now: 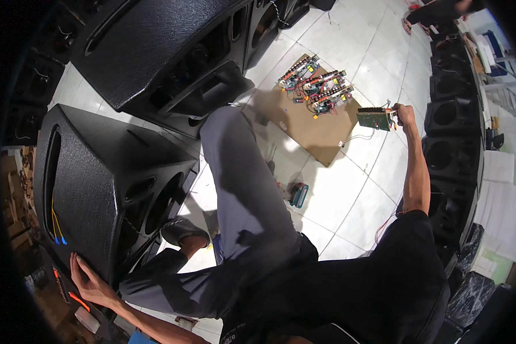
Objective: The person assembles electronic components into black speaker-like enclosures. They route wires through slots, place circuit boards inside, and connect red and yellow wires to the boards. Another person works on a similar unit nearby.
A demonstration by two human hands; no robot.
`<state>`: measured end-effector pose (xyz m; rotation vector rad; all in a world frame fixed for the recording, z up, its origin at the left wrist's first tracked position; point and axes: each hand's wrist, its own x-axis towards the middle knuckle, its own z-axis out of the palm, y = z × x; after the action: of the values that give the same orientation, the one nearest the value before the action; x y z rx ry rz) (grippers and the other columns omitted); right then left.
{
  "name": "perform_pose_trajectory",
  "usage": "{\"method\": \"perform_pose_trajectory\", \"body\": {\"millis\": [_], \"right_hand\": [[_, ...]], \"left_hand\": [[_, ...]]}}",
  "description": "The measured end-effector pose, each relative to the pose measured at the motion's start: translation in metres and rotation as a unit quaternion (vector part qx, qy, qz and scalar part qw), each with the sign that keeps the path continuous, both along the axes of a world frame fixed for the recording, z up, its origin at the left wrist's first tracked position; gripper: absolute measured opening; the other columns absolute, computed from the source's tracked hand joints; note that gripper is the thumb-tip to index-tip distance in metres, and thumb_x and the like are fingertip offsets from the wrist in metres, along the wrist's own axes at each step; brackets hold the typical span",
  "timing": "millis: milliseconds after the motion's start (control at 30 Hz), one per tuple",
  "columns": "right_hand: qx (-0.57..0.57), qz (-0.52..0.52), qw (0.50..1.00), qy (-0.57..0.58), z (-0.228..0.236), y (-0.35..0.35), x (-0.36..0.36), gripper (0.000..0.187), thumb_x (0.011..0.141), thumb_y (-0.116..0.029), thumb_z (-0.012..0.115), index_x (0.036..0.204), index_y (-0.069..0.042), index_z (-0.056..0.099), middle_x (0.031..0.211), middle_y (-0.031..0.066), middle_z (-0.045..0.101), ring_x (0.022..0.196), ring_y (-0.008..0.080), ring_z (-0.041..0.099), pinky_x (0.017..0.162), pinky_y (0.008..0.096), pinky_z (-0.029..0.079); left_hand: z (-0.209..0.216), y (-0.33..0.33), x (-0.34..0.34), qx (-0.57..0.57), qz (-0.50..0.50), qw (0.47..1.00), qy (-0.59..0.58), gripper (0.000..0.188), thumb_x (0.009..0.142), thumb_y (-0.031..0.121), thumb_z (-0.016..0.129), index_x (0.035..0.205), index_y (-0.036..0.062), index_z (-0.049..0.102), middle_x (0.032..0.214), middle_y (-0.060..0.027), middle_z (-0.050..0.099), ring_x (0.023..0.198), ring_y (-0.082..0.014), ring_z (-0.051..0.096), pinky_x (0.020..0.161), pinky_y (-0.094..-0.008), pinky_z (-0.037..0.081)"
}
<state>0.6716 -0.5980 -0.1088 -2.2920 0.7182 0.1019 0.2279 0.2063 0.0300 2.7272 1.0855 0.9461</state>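
My right hand (406,116), arm stretched out, grips a green circuit board (374,120) by its edge. Dark parts line the board's upper side and thin wires trail from it. It hangs beside the right edge of a brown board sheet (309,135) on the floor. Several similar circuit boards (321,86) with red and yellow wiring lie at the sheet's far end. My left hand (92,282) has its fingers stretched out, touching the lower end of a black speaker cabinet (80,172). Yellow wires with blue connectors (59,239) come out of a slot in that cabinet.
Another big speaker cabinet (149,46) lies at the far left. A teal and black tool (298,195) stands on the tiled floor (350,189) right of my knee. Along the right runs a row of black cabinets (450,120). Someone's leg and foot (408,25) show at the far right.
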Motion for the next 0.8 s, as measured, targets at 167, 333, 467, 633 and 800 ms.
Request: {"method": "perform_pose_trajectory", "body": {"millis": [167,333,467,633,800], "right_hand": [[-0.032,0.040,0.999,-0.010,0.053,0.035,-0.037,0.023,0.081,-0.019,0.060,0.068,0.001,0.064,0.052,-0.0004,0.043,0.042,0.0102,0.034,0.040,0.0302,0.025],[-0.048,0.083,0.994,-0.060,0.140,0.086,-0.084,0.025,0.082,-0.019,0.061,0.070,0.001,0.067,0.052,-0.0008,0.047,0.043,0.0083,0.036,0.042,0.0285,0.025],[-0.039,0.125,0.984,-0.122,0.218,0.134,-0.132,0.024,0.083,-0.016,0.061,0.070,0.002,0.070,0.053,-0.0023,0.050,0.045,0.0045,0.034,0.042,0.0266,0.023],[0.012,0.208,0.960,-0.188,0.306,0.184,-0.199,0.022,0.084,-0.009,0.059,0.063,-0.001,0.061,0.056,-0.0051,0.050,0.050,0.0033,0.039,0.048,0.0244,0.028],[0.073,0.217,0.922,-0.313,0.334,0.192,-0.254,0.011,0.083,-0.010,0.065,0.086,-0.002,0.059,0.082,0.0042,0.061,0.071,0.0115,0.054,0.066,0.0258,0.043]], "left_hand": [[-0.001,0.000,0.001,-0.012,-0.011,1.000,-0.020,0.034,0.101,0.023,0.061,0.119,-0.0042,0.069,0.120,-0.0152,0.071,0.109,-0.0239,0.067,0.098,-0.0333,0.049],[-0.006,-0.001,0.000,-0.010,-0.022,0.997,-0.073,0.028,0.099,0.018,0.063,0.116,-0.0033,0.070,0.115,-0.0148,0.072,0.105,-0.0234,0.068,0.094,-0.0332,0.050],[0.003,-0.032,0.011,-0.004,-0.026,0.985,-0.169,0.021,0.099,0.011,0.062,0.109,-0.0039,0.072,0.109,-0.0134,0.072,0.101,-0.0206,0.067,0.090,-0.0338,0.052],[0.029,-0.175,0.057,-0.331,-0.151,0.901,-0.235,0.020,0.098,0.009,0.057,0.103,-0.0030,0.073,0.102,-0.0102,0.072,0.094,-0.0170,0.065,0.085,-0.0302,0.050],[-0.002,-0.279,0.059,-0.820,-0.377,0.409,-0.136,0.044,0.104,0.027,0.049,0.133,-0.0063,0.050,0.128,-0.0195,0.061,0.115,-0.0296,0.062,0.104,-0.0417,0.048]]}}
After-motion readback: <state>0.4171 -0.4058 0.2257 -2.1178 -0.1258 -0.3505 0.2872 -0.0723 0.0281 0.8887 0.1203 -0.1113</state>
